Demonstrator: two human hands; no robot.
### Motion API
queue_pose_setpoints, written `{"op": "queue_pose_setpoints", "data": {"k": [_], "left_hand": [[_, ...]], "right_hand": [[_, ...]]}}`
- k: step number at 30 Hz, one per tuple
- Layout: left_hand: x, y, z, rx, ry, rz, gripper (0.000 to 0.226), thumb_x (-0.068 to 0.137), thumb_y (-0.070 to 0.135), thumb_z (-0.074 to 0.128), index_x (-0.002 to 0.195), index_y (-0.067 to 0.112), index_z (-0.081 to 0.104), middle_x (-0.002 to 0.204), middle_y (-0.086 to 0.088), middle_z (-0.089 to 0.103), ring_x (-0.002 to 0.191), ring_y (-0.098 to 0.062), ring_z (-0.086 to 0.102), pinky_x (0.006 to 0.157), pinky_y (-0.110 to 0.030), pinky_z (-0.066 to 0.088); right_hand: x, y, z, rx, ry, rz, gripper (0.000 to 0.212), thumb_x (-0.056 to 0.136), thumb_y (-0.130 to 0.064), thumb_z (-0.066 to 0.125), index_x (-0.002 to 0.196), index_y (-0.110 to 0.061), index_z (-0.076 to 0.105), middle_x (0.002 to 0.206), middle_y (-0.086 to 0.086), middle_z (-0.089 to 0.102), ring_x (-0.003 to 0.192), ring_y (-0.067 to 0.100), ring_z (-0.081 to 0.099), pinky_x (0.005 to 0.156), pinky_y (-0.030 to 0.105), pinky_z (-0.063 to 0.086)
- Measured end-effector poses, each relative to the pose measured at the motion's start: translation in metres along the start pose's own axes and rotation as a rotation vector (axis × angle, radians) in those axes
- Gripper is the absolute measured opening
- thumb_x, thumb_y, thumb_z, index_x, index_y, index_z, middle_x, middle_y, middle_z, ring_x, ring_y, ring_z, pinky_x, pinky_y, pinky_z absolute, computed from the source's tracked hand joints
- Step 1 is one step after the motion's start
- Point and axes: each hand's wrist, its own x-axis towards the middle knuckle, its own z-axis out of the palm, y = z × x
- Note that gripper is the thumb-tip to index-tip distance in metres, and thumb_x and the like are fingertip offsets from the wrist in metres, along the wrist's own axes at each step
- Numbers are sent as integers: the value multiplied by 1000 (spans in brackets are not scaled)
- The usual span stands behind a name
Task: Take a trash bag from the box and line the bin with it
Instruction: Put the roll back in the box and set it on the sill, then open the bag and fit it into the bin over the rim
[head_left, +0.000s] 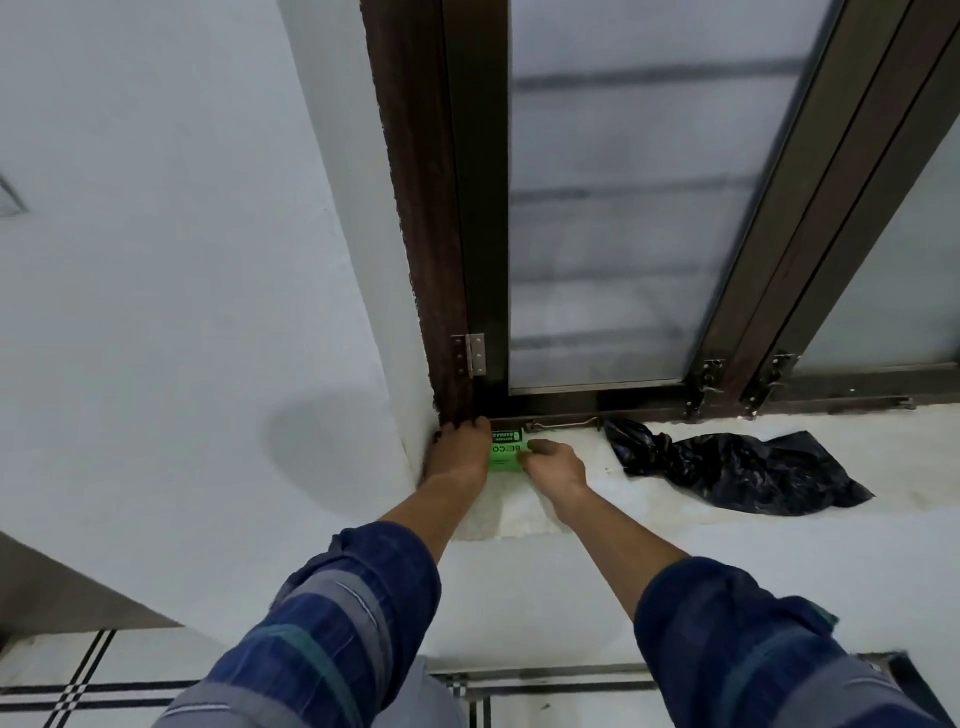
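Observation:
A small bright green box (508, 451) of trash bags sits on the white window sill (675, 512), tucked into the corner by the dark window frame. My left hand (458, 453) covers the box's left end, fingers curled against the frame. My right hand (555, 462) grips the box's right end with its fingers on the top. A crumpled black trash bag (727, 467) lies loose on the sill to the right of my hands. No bin is in view.
The frosted window (623, 208) with a dark brown frame and a hinge (475, 354) rises behind the sill. A metal stay hook (563, 426) lies along the frame bottom. A white wall stands at left; tiled floor shows below.

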Motion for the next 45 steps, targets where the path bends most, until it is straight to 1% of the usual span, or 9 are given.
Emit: {"op": "queue_pose_setpoints", "data": {"k": [4,10,15,20,24,32,36,38,45], "left_hand": [[-2,3,-5,-47,53,-33,56,91,0,58,144,11,43,140,-13,54,131,-34,47,98,-43,50],[-6,34,-2,-273,214,177,36,86,7,66,120,16,65,120,-6,65,115,-27,56,89,-35,51],[6,101,1,-550,15,297,24,80,9,73,102,19,74,99,1,73,92,-20,70,82,-24,53],[28,158,28,-346,-62,413,37,81,25,76,117,22,72,116,-2,73,105,-26,68,88,-36,58],[40,176,37,-304,-22,345,23,87,10,60,99,24,75,103,-6,73,96,-30,69,77,-35,57],[41,168,1,-469,147,345,19,96,10,49,100,22,63,105,-3,58,91,-26,61,81,-38,52],[25,161,-19,-772,92,279,20,103,12,50,102,17,69,99,-2,66,95,-20,59,81,-27,42],[13,155,-28,-807,102,269,19,104,15,48,99,21,66,98,-2,67,95,-22,60,83,-30,46],[-28,110,-31,-763,361,27,28,97,1,47,122,7,59,132,-17,51,99,-28,61,94,-24,43]], "right_hand": [[1,-1,-6,62,25,43,40,89,-13,58,126,-21,71,122,7,70,114,29,64,94,30,52],[15,23,-55,135,196,5,29,80,-11,55,71,-31,74,102,2,78,101,27,72,94,43,59],[-9,32,-129,-90,430,-45,27,90,-10,54,99,-22,77,96,-6,70,88,13,62,79,16,44],[-15,67,-181,-380,343,-71,35,84,-18,70,118,-21,75,112,2,75,104,23,70,86,28,54],[-6,89,-201,-641,259,-90,51,80,-22,75,131,-22,69,126,12,58,111,33,65,92,39,58],[0,104,-234,-545,308,-228,9,96,-22,54,97,-22,62,92,-2,67,96,24,65,82,39,54],[-13,103,-232,-773,132,-228,60,79,-56,71,133,-34,53,117,-5,50,113,19,47,93,45,49],[-17,98,-221,-856,116,-203,44,86,-50,68,125,-30,62,122,0,49,118,24,46,97,50,45],[-85,68,-225,-156,-68,-43,22,92,-27,73,96,-6,74,87,7,77,77,24,72,69,29,54]]}}
